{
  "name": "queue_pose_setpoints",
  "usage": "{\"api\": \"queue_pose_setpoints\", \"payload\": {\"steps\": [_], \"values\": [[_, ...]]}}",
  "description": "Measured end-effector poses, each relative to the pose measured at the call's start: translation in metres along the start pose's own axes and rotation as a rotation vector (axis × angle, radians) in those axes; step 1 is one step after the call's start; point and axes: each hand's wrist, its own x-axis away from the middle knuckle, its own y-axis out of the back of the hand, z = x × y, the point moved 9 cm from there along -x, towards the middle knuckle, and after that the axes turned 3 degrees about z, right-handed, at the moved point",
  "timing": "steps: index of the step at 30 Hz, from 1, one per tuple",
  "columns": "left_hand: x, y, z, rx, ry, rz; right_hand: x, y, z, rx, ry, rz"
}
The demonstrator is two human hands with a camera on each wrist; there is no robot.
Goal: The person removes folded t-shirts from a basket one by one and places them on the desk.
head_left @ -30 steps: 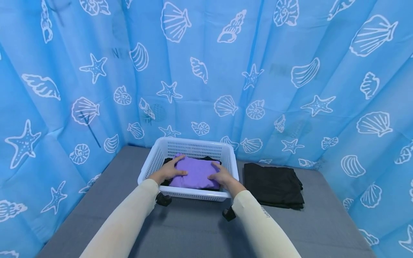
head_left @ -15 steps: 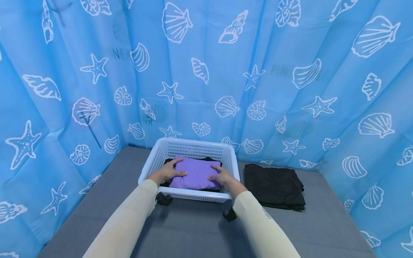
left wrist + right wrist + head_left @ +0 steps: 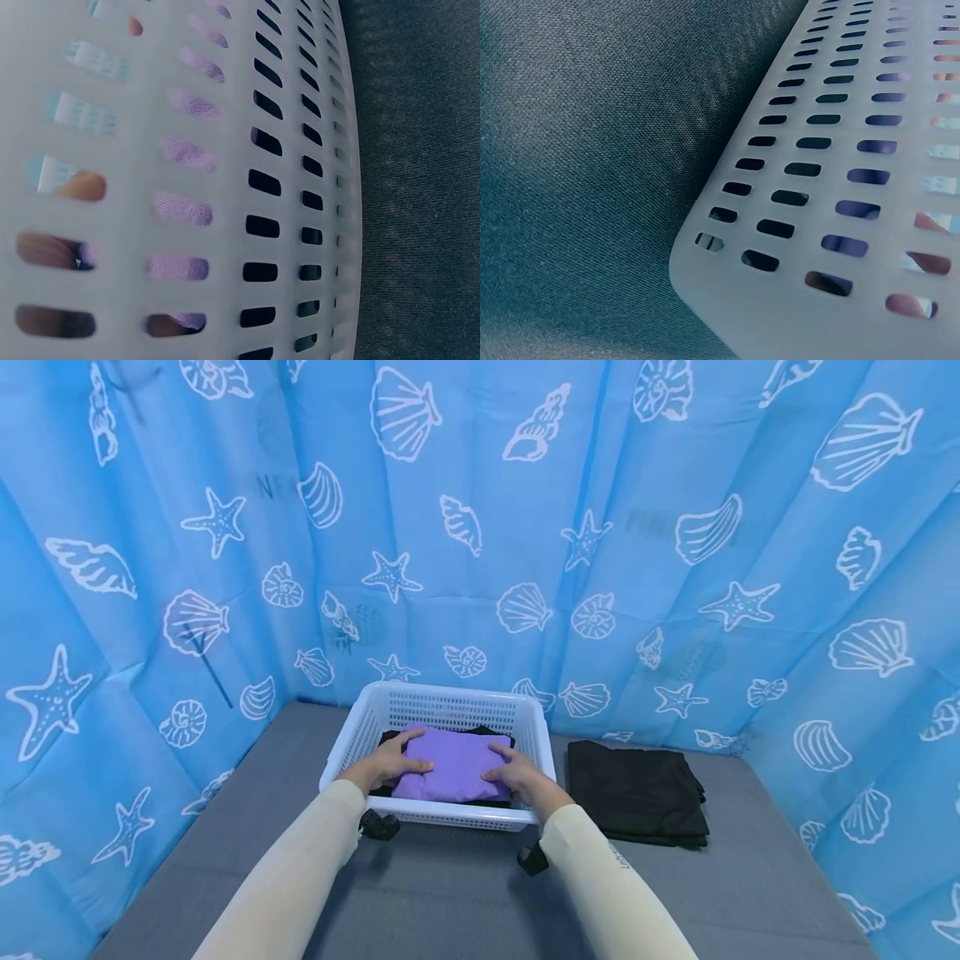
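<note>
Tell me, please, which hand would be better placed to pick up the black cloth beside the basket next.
Probably the right hand: it is nearer the black cloth, which lies on its side of the basket. The left hand is farther off, across the purple cloth that both hands touch.

Purple cloth (image 3: 453, 766) concealed most of the black cloth (image 3: 384, 791) beneath it; only margins showed. The left hand (image 3: 386, 761), at nine o'clock within the basket (image 3: 442, 811), and the right hand (image 3: 522, 777), at three, covered parts of the purple cloth's sides; individual fingers were too small to count. In the left wrist view the basket's wall reduced the left hand to slivers at eight o'clock; in the right wrist view, the right hand likewise at four. Both views cropped the basket. The head view's bottom edge cut the left sleeve (image 3: 292, 868) at seven o'clock and the right sleeve (image 3: 611, 893) at five; the latter's print was illegible.
</note>
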Motion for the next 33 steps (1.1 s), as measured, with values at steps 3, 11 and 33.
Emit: {"api": "queue_pose_setpoints", "payload": {"steps": [3, 11, 33], "values": [[-0.0013, 0.0000, 0.0016, -0.016, 0.012, -0.008, -0.0001, -0.0004, -0.0004, -0.011, 0.009, 0.013], [-0.0023, 0.0015, 0.0020, -0.003, 0.009, -0.004, -0.0006, -0.0007, -0.0003, -0.038, 0.020, 0.026], [-0.0028, 0.0064, -0.0005, 0.100, -0.033, 0.023, 0.0001, 0.0006, 0.0001, -0.111, 0.006, 0.034]]}}
